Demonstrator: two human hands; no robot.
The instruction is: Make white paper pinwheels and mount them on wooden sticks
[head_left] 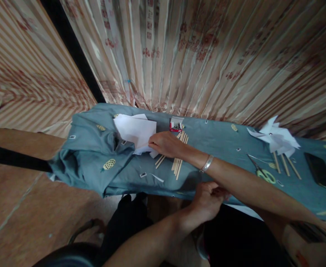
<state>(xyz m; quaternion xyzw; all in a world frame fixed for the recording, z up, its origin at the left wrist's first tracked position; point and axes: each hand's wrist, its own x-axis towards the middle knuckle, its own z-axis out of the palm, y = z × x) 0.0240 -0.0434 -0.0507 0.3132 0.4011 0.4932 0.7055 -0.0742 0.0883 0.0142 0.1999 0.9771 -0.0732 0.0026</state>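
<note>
My right hand (165, 144), with a silver bracelet (207, 163) on its wrist, reaches across to the left. Its closed fingers pinch the right edge of a stack of white paper (137, 129); how many sheets it grips is hidden. Under and beside that hand lie several thin wooden sticks (179, 155). My left hand (208, 200) is closed at the table's front edge, below the right forearm. What its fingers hold cannot be made out, though a white paper edge (246, 211) shows just right of it.
A small red open box (175, 126) with dark bits inside stands behind the sticks. To the right lie green-handled scissors (264, 174), white paper pinwheels (276, 137) on sticks and a black phone (321, 171). A grey-green cloth (215, 137) covers the table; a curtain (193, 55) hangs behind.
</note>
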